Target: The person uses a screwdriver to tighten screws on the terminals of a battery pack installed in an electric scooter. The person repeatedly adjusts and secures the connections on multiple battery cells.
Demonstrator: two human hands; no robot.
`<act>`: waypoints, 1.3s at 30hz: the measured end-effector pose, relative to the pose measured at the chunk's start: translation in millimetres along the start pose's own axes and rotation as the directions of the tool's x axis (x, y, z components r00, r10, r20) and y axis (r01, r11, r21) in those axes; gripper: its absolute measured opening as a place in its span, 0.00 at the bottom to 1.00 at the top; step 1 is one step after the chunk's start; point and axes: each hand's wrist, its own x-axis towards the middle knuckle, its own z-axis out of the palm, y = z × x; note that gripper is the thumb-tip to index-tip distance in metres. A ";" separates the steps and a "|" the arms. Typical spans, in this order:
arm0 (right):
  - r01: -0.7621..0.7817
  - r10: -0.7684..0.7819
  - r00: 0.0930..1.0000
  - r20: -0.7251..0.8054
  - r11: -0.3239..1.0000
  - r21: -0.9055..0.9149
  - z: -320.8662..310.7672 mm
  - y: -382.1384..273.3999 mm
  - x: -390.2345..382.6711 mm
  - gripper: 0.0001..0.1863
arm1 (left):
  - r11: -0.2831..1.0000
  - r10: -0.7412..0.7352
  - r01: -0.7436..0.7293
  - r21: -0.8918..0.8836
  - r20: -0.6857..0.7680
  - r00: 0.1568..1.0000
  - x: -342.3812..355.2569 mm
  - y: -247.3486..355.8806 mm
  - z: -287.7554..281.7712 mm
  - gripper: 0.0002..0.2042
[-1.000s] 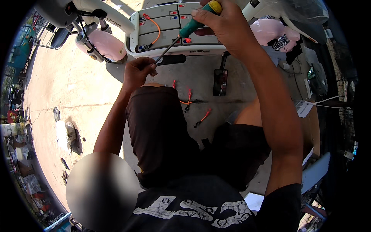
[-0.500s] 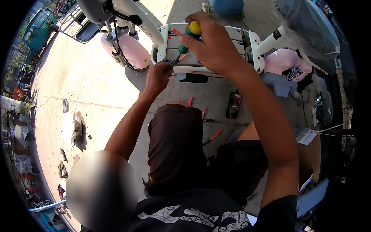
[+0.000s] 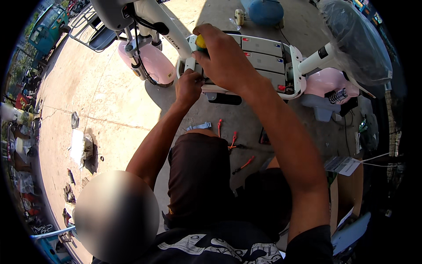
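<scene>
My right hand is wrapped round the yellow and green handle of a screwdriver; its shaft is hidden behind the fingers. Just below it, my left hand has its fingers pressed together at the near left corner of the battery bay, and whatever they grip cannot be made out. Both hands are over the open footboard of a white and pink electric scooter. Grey batteries with red and blue terminals lie in rows inside the bay's white frame.
Short cables with red ends lie on the ground before my knee, beside a grey-blue strap-like piece. A dark phone is partly behind my right arm. A cardboard box stands at the right, and a blue tank is beyond the scooter.
The scooter sits slightly lower and farther right in view. My right hand and the screwdriver have shifted left, closer above my left hand, uncovering more batteries.
</scene>
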 end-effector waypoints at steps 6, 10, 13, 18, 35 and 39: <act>0.015 -0.016 1.000 -0.010 1.000 -0.004 3.0 3.7 -1.1 0.19 | 0.997 0.003 -0.004 -0.076 -0.008 1.000 2.2 -3.7 4.3 0.05; 0.027 -0.027 1.000 -0.010 1.000 0.001 6.2 4.5 -1.5 0.18 | 0.993 -0.004 0.003 -0.114 -0.010 1.000 2.8 -6.3 6.1 0.06; 0.034 -0.034 0.999 0.000 0.999 0.002 8.4 4.9 -0.8 0.18 | 0.991 0.032 -0.038 -0.128 -0.045 0.998 1.7 -5.8 8.1 0.06; 0.005 -0.005 1.000 0.017 1.000 0.004 8.9 5.1 -3.0 0.19 | 0.993 0.033 -0.035 -0.110 -0.013 0.999 -1.6 -7.4 7.6 0.08; 0.056 -0.056 0.998 0.008 0.998 0.008 10.9 4.8 -2.6 0.17 | 0.999 0.026 -0.028 -0.019 -0.059 0.998 -3.4 -19.1 13.9 0.10; 0.040 -0.040 0.999 0.013 0.999 0.033 14.3 4.5 -1.3 0.17 | 0.999 0.000 -0.003 -0.036 -0.068 0.998 -0.3 -22.0 11.0 0.10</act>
